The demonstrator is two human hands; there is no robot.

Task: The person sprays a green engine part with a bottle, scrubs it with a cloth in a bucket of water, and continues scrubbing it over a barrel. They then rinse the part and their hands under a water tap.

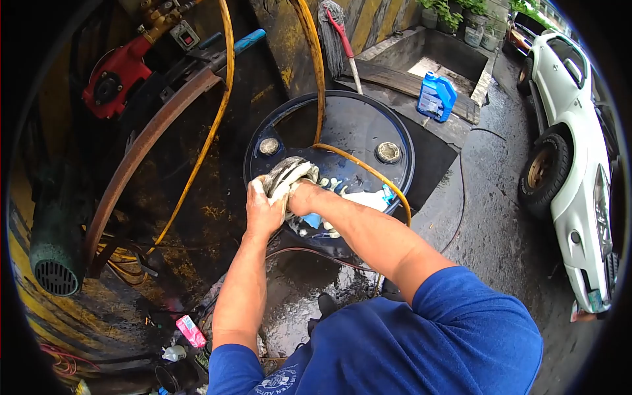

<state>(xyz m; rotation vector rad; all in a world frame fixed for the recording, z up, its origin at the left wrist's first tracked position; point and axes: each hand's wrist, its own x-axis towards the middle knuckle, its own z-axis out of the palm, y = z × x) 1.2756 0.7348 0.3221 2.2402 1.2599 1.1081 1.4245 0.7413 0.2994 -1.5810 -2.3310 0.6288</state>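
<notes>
Now, in the head view, a wet, grey-streaked rag point(288, 174) is seen bunched over the near left part of a dark blue drum lid point(359, 125). The rag is gripped by both hands. The left hand point(263, 209) is closed round its near left end, and the right hand point(305, 196) is clenched on its near right side, so that the cloth bulges up just beyond the knuckles, between the two fists. Just right of the right hand, pale gloves with blue parts point(368, 198) are laid on the lid. A yellow hose point(370, 170) is draped across the drum from far to right. Farther off, a mop point(338, 34) is leant against the wall, a blue jug point(436, 96) is stood on a ledge, and a white car point(574, 125) is parked at the right.
</notes>
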